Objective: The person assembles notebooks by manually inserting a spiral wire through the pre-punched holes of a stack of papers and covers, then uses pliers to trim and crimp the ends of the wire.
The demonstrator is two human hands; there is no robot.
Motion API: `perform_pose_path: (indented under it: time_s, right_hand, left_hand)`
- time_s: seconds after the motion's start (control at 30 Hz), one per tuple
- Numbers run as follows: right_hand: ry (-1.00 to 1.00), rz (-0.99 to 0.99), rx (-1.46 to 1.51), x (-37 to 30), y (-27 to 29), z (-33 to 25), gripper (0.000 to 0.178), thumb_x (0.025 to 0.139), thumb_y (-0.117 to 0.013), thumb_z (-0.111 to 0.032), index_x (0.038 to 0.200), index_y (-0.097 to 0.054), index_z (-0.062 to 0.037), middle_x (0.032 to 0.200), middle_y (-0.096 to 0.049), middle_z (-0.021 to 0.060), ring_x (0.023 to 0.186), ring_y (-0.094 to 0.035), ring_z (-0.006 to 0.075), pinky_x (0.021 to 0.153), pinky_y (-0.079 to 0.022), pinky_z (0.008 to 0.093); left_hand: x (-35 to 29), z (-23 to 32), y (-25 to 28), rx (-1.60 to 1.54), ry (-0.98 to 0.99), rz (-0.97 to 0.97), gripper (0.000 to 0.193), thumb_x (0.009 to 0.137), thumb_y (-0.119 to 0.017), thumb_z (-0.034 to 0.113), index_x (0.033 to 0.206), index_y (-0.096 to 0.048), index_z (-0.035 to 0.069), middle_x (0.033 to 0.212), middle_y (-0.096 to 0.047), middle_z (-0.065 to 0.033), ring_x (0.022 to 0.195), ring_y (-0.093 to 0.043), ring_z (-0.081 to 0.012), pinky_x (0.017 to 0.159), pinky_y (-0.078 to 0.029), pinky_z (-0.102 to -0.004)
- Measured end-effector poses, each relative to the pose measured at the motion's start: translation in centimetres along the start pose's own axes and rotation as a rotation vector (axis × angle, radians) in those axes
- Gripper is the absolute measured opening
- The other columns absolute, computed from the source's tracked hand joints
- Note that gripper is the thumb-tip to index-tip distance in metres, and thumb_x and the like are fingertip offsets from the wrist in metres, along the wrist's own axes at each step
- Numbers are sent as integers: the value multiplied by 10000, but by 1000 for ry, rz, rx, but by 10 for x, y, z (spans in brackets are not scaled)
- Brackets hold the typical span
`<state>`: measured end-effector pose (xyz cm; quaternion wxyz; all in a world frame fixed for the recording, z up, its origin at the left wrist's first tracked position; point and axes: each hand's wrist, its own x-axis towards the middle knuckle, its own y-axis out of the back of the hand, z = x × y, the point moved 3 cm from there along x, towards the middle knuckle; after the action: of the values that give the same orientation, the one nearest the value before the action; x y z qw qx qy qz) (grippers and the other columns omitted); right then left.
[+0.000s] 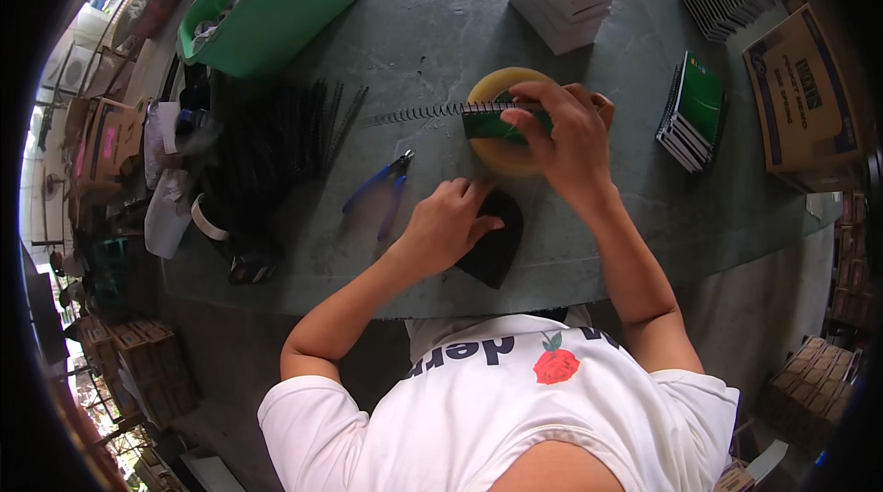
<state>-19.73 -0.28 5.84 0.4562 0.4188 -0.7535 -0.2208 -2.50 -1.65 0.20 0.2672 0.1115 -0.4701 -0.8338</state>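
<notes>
Now, right hand (566, 129): a small green notebook (480, 129) is pinched between thumb and fingers, over a yellow disc (506, 166).
Coil (414, 113): threaded along the notebook's upper edge, its loose end stretched out left of that hand.
Left hand (449, 222): laid over a black pad (498, 257); whether it is gripped cannot be told.
Blue pliers (394, 169): placed just left of that hand.

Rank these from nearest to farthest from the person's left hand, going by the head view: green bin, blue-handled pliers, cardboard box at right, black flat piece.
1. Black flat piece: partly under the left hand.
2. Blue-handled pliers: just to its upper left.
3. Green bin: farther off, upper left.
4. Cardboard box: far right.
</notes>
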Motion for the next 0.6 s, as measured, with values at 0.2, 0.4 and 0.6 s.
perform_pose_path:
  time_s: [0.2, 0.4, 0.6]
  right_hand:
    - [88, 146, 60, 0, -2, 7, 91, 774, -674, -209, 831, -678, -138, 792, -667, -34, 812, -583, 151, 814, -300, 344]
    - [99, 141, 40, -4, -3, 11, 133, 727, -710, -162, 851, -676, -128, 833, -673, -8, 796, -603, 164, 829, -344, 335]
    - [-393, -215, 658, -1, 18, 38, 209, 721, -712, -20, 923, -659, -37, 917, -676, 54, 835, -630, 153, 774, -481, 291]
  left_hand:
    - [-6, 3, -5, -245, 137, -1, 454, 745, -703, 160, 1152, -537, 42, 909, -537, -158, 824, -569, -330, 714, -467, -377]
    - [22, 36, 86, -230, -69, 695, 331, 727, -678, 27, 1050, -622, 73, 963, -591, -135, 837, -584, -282, 738, -478, -340]
    - [29, 23, 52, 28, -201, 302, 338, 735, -643, 52, 1065, -617, 117, 913, -578, -117, 798, -586, -293, 679, -494, -383]
